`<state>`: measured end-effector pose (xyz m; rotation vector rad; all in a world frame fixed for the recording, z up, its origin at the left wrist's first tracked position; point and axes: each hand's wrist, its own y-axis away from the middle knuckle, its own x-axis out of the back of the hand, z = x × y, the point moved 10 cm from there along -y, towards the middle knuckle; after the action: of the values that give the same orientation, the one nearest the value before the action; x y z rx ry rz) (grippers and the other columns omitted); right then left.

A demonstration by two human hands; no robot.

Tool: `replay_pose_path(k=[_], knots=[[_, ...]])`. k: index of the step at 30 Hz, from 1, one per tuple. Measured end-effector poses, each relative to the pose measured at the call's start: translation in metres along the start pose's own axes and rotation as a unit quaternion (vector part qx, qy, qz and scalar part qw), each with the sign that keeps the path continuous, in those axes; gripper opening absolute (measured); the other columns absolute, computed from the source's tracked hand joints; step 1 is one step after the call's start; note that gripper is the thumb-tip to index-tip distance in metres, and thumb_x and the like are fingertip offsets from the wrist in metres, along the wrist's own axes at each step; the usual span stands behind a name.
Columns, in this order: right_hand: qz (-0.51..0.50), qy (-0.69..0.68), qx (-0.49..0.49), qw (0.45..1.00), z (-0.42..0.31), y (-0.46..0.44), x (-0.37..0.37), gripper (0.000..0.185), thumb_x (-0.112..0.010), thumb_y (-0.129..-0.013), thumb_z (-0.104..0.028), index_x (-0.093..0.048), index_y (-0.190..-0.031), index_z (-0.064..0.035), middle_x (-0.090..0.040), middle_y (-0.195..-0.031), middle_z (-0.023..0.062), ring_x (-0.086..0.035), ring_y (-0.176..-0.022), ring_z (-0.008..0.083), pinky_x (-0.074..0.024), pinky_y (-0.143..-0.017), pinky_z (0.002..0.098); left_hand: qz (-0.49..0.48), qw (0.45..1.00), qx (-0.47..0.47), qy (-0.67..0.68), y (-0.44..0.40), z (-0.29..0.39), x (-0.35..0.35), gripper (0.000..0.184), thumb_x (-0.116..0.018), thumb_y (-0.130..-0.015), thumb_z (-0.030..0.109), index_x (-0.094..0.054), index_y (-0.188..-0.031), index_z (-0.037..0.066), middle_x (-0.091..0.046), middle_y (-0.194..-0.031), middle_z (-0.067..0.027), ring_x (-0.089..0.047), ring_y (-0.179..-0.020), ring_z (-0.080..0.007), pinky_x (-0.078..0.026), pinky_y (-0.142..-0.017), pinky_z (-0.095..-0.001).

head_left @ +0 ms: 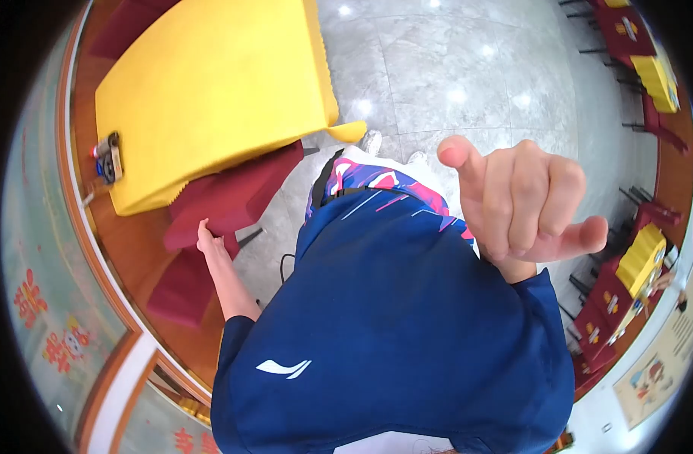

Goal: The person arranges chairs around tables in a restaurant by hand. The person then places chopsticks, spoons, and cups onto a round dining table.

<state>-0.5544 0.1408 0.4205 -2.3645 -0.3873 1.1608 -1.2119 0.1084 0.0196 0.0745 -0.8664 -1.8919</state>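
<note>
1. Two bare hands belonging to one person flanked a dark blue shirt (pixel 407 303) in a room with a grey floor (pixel 467 68).
2. The right hand (pixel 520 200), raised near the head camera, was narrow: three middle fingers lay folded toward the palm while two outer digits stuck out, one to each side.
3. The left hand (pixel 210 238) hung lower, on the other side of the body, one digit pointing up; how far its other fingers were curled could not be told.
4. One dark red chair (pixel 244 189) stood just beside the left hand, in front of the nearest table; whether the two touched could not be told. A second red chair (pixel 181 291) sat nearer the wall.
5. One yellow tablecloth (pixel 218 83) covered that table, with a cluster of small items (pixel 110 159), too small to count surely, at its left edge.
6. Two white shoes, the left (pixel 371 141) and the right (pixel 417 157), showed beyond one pair of patterned shorts (pixel 384 178).
7. One white logo (pixel 284 368) marked the shirt.
8. Across the room, at least two yellow covers (pixel 640 259) lay among red-covered furniture, near one wall poster (pixel 657 378).
</note>
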Motion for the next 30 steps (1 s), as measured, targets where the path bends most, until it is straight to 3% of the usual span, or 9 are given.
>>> replay_pose_path(k=[12, 16, 18, 20, 22, 24, 26, 28, 30], knots=[[-0.064, -0.137, -0.07, 0.986, 0.021, -0.049, 0.011, 0.038, -0.05, -0.098, -0.036, -0.044, -0.067, -0.016, -0.051, -0.047, -0.0043, -0.05, -0.038, 0.007, -0.0181, -0.111, 0.0544, 0.073, 0.995, 0.012, 0.073, 0.014, -0.081, 0.13, 0.045, -0.07, -0.067, -0.007, -0.054, -0.109, -0.004, -0.06, -0.112, -0.0158, -0.063, -0.095, -0.0333, -0.057, -0.079, -0.0519], [-0.114, -0.144, -0.09, 0.979, 0.033, -0.055, 0.008, 0.037, -0.049, -0.099, -0.036, -0.044, -0.068, -0.0163, -0.051, -0.048, -0.0045, -0.052, -0.04, 0.0068, -0.0211, -0.109, 0.0517, 0.083, 0.99, 0.086, 0.076, 0.013, -0.115, 0.183, 0.047, -0.071, -0.068, -0.007, -0.057, -0.113, 0.001, -0.061, -0.114, -0.014, -0.063, -0.099, -0.0325, -0.057, -0.081, -0.0509], [-0.099, -0.15, -0.089, 0.98, 0.036, -0.055, 0.008, 0.038, -0.05, -0.098, -0.038, -0.044, -0.068, -0.0164, -0.05, -0.048, -0.0049, -0.05, -0.039, 0.0062, -0.0244, -0.105, 0.0504, 0.032, 0.987, 0.122, 0.102, -0.006, -0.131, 0.206, 0.047, -0.072, -0.069, -0.006, -0.058, -0.113, 0.001, -0.062, -0.114, -0.0133, -0.063, -0.099, -0.0312, -0.056, -0.082, -0.0484], [-0.082, -0.154, -0.087, 0.981, 0.035, -0.054, 0.014, 0.039, -0.05, -0.098, -0.039, -0.043, -0.068, -0.0164, -0.049, -0.047, -0.0053, -0.047, -0.038, 0.0055, -0.0278, -0.101, 0.049, 0.072, 0.987, 0.109, 0.091, -0.005, -0.137, 0.218, 0.045, -0.073, -0.072, -0.004, -0.057, -0.114, 0.0, -0.062, -0.114, -0.0131, -0.064, -0.097, -0.0298, -0.055, -0.085, -0.0474], [-0.06, -0.112, -0.055, 0.99, 0.027, -0.047, 0.037, 0.045, -0.046, -0.095, -0.05, -0.047, -0.072, -0.0119, -0.047, -0.055, -0.0031, -0.046, -0.045, 0.0101, -0.0353, -0.088, 0.0518, 0.192, 0.98, -0.006, 0.051, 0.006, -0.119, 0.227, 0.041, -0.074, -0.074, 0.001, -0.058, -0.112, -0.003, -0.062, -0.117, -0.0138, -0.063, -0.098, -0.0291, -0.054, -0.087, -0.045], [-0.038, -0.037, -0.078, 0.996, 0.038, -0.04, 0.075, 0.037, -0.05, -0.092, -0.042, -0.046, -0.072, -0.0103, -0.046, -0.058, -0.0013, -0.043, -0.05, 0.012, -0.0328, -0.078, 0.0402, 0.243, 0.964, -0.053, -0.092, 0.038, -0.112, 0.211, 0.057, -0.079, -0.076, 0.021, -0.051, -0.119, -0.004, -0.06, -0.119, -0.019, -0.063, -0.101, -0.0345, -0.053, -0.09, -0.0447], [0.028, 0.127, -0.123, 0.984, 0.069, -0.021, 0.152, 0.032, -0.052, -0.088, -0.035, -0.045, -0.072, -0.0091, -0.044, -0.061, -0.0003, -0.039, -0.053, 0.0125, -0.0339, -0.071, 0.0332, 0.39, 0.859, -0.022, -0.33, 0.12, -0.085, 0.187, 0.081, -0.08, -0.071, 0.041, -0.041, -0.126, -0.004, -0.058, -0.121, -0.0247, -0.061, -0.105, -0.0398, -0.051, -0.091, -0.0451], [0.128, 0.221, -0.272, 0.928, 0.116, 0.039, 0.268, 0.03, -0.051, -0.09, -0.031, -0.045, -0.07, -0.0088, -0.04, -0.06, -0.001, -0.035, -0.056, 0.0083, -0.0249, -0.052, 0.0244, 0.378, 0.861, -0.013, -0.341, 0.125, -0.104, 0.18, 0.095, -0.079, -0.067, 0.052, -0.033, -0.13, -0.002, -0.057, -0.12, -0.0281, -0.059, -0.11, -0.042, -0.049, -0.094, -0.0475], [0.218, 0.307, -0.378, 0.846, 0.132, 0.134, 0.38, 0.034, -0.045, -0.095, -0.033, -0.045, -0.069, -0.0107, -0.036, -0.057, -0.0028, -0.034, -0.052, 0.0091, -0.0255, -0.051, 0.0254, 0.381, 0.849, 0.012, -0.365, 0.152, -0.114, 0.166, 0.096, -0.081, -0.066, 0.05, -0.031, -0.13, -0.003, -0.057, -0.121, -0.0271, -0.059, -0.11, -0.0407, -0.048, -0.095, -0.047]])
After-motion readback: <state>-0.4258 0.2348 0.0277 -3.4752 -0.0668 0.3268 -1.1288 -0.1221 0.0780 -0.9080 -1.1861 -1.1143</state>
